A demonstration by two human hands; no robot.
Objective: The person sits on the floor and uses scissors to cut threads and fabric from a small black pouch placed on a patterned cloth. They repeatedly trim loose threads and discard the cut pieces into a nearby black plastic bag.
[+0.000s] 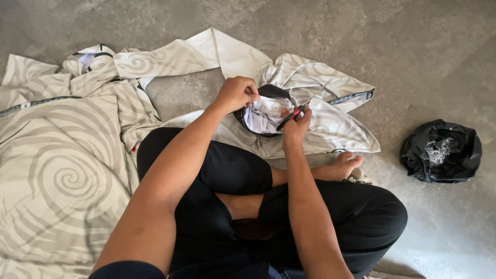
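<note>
A beige cloth with a pale swirl print [67,170] spreads over the floor to my left and in front of my crossed legs. My left hand [236,94] pinches a bunched part of the cloth with a dark trim edge [264,112] just ahead of my knee. Beside it, my right hand [295,125] grips a small pair of scissors [302,107] with red and black handles. The thin blades point up and to the right, over the same fold.
A black plastic bag [440,151] holding a tangle of pale threads sits on the grey concrete floor at the right. My bare foot [341,166] rests on the floor below the cloth. More cloth lies heaped at the far left.
</note>
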